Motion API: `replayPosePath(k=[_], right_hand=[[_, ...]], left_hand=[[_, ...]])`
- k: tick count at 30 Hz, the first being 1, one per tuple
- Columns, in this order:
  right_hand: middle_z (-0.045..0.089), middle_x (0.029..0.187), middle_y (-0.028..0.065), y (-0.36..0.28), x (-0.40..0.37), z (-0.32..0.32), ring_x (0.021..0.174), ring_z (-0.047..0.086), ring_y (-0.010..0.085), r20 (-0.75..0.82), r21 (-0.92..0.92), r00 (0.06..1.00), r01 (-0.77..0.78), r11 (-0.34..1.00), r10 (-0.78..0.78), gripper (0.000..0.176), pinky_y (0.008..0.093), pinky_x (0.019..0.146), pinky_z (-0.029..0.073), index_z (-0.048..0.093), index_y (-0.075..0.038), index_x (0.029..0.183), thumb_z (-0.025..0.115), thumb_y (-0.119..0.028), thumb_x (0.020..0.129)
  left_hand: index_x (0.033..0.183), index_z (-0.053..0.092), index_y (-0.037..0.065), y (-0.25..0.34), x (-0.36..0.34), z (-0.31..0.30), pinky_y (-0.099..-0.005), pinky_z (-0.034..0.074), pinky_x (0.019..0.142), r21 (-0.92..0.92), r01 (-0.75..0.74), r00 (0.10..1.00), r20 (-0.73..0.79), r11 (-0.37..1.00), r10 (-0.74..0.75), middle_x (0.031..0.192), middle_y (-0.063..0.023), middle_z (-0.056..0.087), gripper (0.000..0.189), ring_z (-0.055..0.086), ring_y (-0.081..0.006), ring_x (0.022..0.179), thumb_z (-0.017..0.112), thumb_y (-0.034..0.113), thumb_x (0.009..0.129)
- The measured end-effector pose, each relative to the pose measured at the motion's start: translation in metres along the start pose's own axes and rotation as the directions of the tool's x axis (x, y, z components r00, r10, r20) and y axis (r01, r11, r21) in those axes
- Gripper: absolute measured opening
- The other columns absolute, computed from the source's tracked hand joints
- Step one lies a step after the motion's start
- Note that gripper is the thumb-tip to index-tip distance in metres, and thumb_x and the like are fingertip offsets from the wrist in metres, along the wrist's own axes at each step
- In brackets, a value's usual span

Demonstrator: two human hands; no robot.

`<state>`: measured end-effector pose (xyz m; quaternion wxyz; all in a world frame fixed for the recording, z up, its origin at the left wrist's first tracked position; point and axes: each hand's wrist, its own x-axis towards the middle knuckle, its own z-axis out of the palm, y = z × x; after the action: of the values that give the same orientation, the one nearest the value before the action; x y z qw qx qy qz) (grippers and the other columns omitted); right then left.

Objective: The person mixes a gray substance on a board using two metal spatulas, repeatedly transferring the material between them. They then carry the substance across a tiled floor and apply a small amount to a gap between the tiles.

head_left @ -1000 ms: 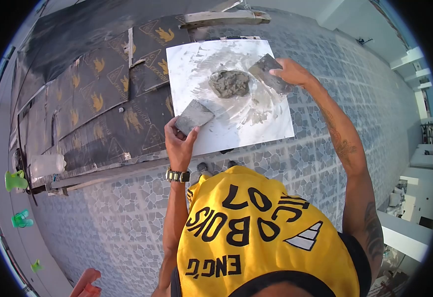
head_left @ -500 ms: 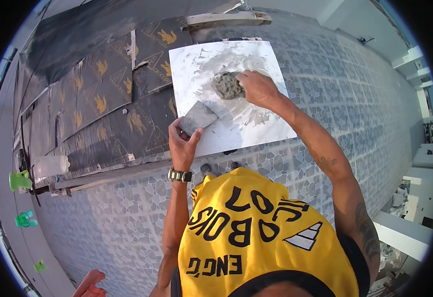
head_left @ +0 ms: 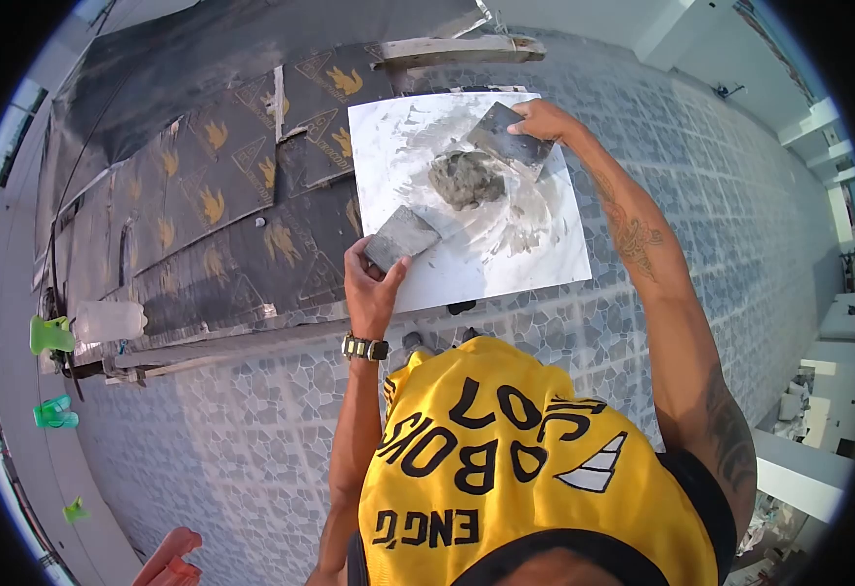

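L grip (head_left: 371, 293) was clamped on a grey square plate (head_left: 403, 237) at the lower-left part of the white board (head_left: 457, 273), thumb at the plate's near edge, fingers round its L side, prob. b/c an edge hold left most of its top face open. R grip (head_left: 545, 119) was clamped on a dark flat plate (head_left: 513, 135) at the board's upper-R corner, held from the outer side, which put the fingers well clear of the wet mix. The mortar mound (head_left: 467, 180) sat around mid-board, between the 2 plates, likely so either could reach it; whether the dark one touched it, couldn't tell. Undersides + any handles were hidden. Smears ringed the mound w/ bare white near the rim, so the board prob. served to catch spread. Black film-faced plywood (head_left: 232, 195) lay to the L, tiled floor (head_left: 252, 410) to the R + below.
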<state>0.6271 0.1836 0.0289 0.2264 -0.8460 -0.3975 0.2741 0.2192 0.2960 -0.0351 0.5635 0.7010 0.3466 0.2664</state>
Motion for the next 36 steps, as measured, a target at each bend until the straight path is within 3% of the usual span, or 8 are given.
replayPosePath(k=[1, 8, 11, 13, 18, 29, 32, 36], right_hand=[[0.071, 0.104, 0.0134, -0.003, 0.007, 0.001, 0.092, 0.064, 0.0197, 0.027, -0.01, 1.0, 0.002, 1.0, -0.002, 0.041, 0.036, 0.084, 0.049, 0.066, -0.002, 0.121, 0.072, -0.019, 0.084], [0.07, 0.109, 0.0168, -0.079, -0.004, 0.015, 0.098, 0.066, 0.035, 0.293, -0.276, 0.895, 0.415, 0.867, -0.336, 0.038, 0.0434, 0.087, 0.05, 0.065, -0.003, 0.118, 0.069, -0.018, 0.084], [0.07, 0.095, 0.0144, -0.088, -0.056, 0.037, 0.091, 0.066, 0.0334, 0.085, -0.467, 0.91, 0.397, 0.79, -0.407, 0.028, 0.0433, 0.081, 0.051, 0.068, -0.004, 0.11, 0.063, -0.008, 0.083], [0.064, 0.099, 0.0107, -0.07, -0.085, 0.073, 0.097, 0.061, 0.0291, 0.062, -0.576, 0.788, 0.53, 0.623, -0.612, 0.028, 0.0423, 0.086, 0.05, 0.068, -0.009, 0.109, 0.062, -0.005, 0.082], [0.057, 0.108, 0.0088, -0.066, -0.132, 0.088, 0.106, 0.054, 0.0254, -0.12, -0.681, 0.733, 0.43, 0.593, -0.669, 0.035, 0.0407, 0.094, 0.046, 0.064, -0.005, 0.119, 0.058, -0.003, 0.085], [0.054, 0.11, 0.0097, -0.044, -0.17, 0.121, 0.105, 0.052, 0.0264, -0.141, -0.692, 0.766, 0.377, 0.616, -0.627, 0.039, 0.0406, 0.092, 0.045, 0.062, -0.003, 0.123, 0.058, -0.005, 0.084], [0.055, 0.111, 0.0096, -0.053, -0.171, 0.117, 0.105, 0.051, 0.0266, -0.171, -0.687, 0.752, 0.372, 0.624, -0.637, 0.039, 0.0409, 0.093, 0.045, 0.061, -0.002, 0.122, 0.059, -0.006, 0.084], [0.055, 0.112, 0.0099, -0.059, -0.164, 0.132, 0.105, 0.051, 0.0266, -0.165, -0.715, 0.725, 0.38, 0.587, -0.669, 0.039, 0.0412, 0.093, 0.044, 0.06, -0.002, 0.122, 0.059, -0.006, 0.084]], left_hand=[[0.125, 0.049, -0.005, 0.001, -0.001, 0.001, -0.0208, 0.038, 0.055, -0.009, -0.006, 1.0, -0.001, 1.0, 0.006, 0.077, 0.0034, 0.048, 0.063, 0.04, -0.0049, 0.064, 0.082, 0.02, 0.078], [0.125, 0.048, -0.007, -0.008, 0.001, 0.004, -0.0203, 0.041, 0.055, -0.093, -0.024, 1.0, -0.007, 0.995, 0.024, 0.079, 0.0011, 0.054, 0.064, 0.045, -0.0047, 0.065, 0.083, 0.019, 0.078], [0.126, 0.048, -0.007, -0.007, 0.0, 0.003, -0.0203, 0.041, 0.055, -0.129, -0.009, 1.0, -0.003, 0.992, 0.009, 0.078, 0.0005, 0.055, 0.064, 0.048, -0.0045, 0.065, 0.082, 0.019, 0.078], [0.126, 0.048, -0.007, 0.003, -0.002, 0.003, -0.02, 0.041, 0.055, -0.08, 0.012, 1.0, -0.013, 0.997, -0.013, 0.077, 0.0009, 0.055, 0.064, 0.047, -0.0043, 0.065, 0.082, 0.019, 0.078], [0.129, 0.046, -0.009, -0.005, 0.0, -0.001, -0.0206, 0.048, 0.059, 0.008, 0.001, 1.0, 0.028, 1.0, -0.002, 0.083, -0.0047, 0.061, 0.065, 0.06, -0.0081, 0.07, 0.081, 0.017, 0.08], [0.13, 0.044, -0.009, 0.002, 0.002, -0.002, -0.0212, 0.051, 0.064, -0.024, 0.053, 0.996, 0.071, 0.998, -0.051, 0.094, -0.009, 0.064, 0.065, 0.061, -0.0094, 0.075, 0.081, 0.016, 0.081], [0.126, 0.046, -0.007, 0.0, 0.001, 0.002, -0.0199, 0.046, 0.058, -0.131, 0.002, 1.0, 0.022, 0.991, 0.001, 0.082, -0.0054, 0.063, 0.063, 0.059, -0.0067, 0.067, 0.081, 0.017, 0.08], [0.127, 0.045, -0.008, -0.002, 0.001, 0.001, -0.0206, 0.049, 0.059, -0.165, 0.021, 1.0, 0.021, 0.986, -0.018, 0.083, -0.0063, 0.064, 0.063, 0.061, -0.0081, 0.069, 0.081, 0.015, 0.08]])
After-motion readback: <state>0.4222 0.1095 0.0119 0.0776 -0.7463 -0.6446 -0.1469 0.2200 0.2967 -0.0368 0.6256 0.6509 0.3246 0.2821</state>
